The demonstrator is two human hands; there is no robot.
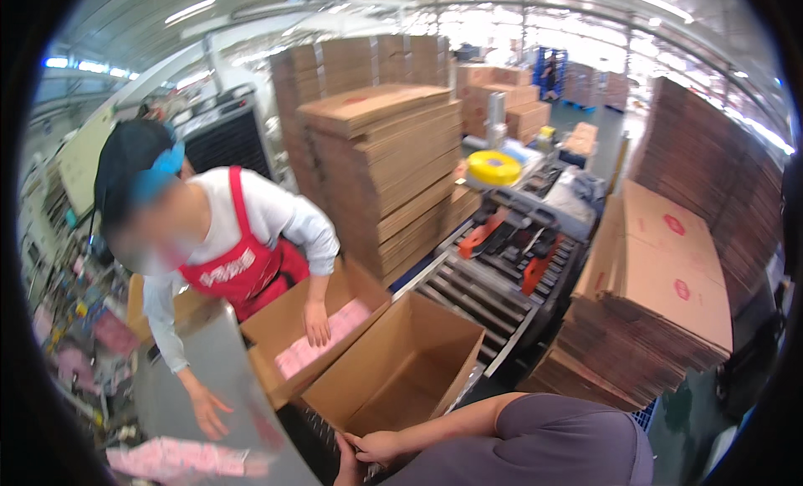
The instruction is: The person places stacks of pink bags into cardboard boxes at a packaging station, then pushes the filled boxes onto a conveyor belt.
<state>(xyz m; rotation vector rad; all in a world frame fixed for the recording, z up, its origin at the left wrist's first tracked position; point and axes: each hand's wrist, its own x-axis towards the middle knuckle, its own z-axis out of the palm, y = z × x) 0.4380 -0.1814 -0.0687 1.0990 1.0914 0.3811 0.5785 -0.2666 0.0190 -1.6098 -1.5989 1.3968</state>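
At the lower edge, the wearer's right hand (378,447) reaches in from a grey-purple sleeve (577,436) and meets the left hand (346,463); the fingers of both look bent and close together, but whether they grip anything cannot be told, since the hands partly hide each other. Just beyond the fingers stands an open cardboard carton (447,340), its near corner right beside them, though contact is unclear. Left of and a little beyond that carton, a second cardboard carton (364,283) holds pink printed packets (349,317), with a co-worker's hand (316,323) laid on them. Well to the left of the wearer's fingers, more pink packets (180,458) lie on a grey metal table (167,398), and the co-worker's other hand (207,409) hovers over that surface, fingers spread. The co-worker, in a red apron (242,273), leans in from behind the table and second carton. Past the open carton, ahead and right of the fingers, a roller conveyor (464,306) leads to a machine with orange guides (534,268). Stacked flat cartons (673,260) rise to the right, another flat-carton stack (410,172) straight ahead, and a yellow tape roll (493,168) sits farther off.
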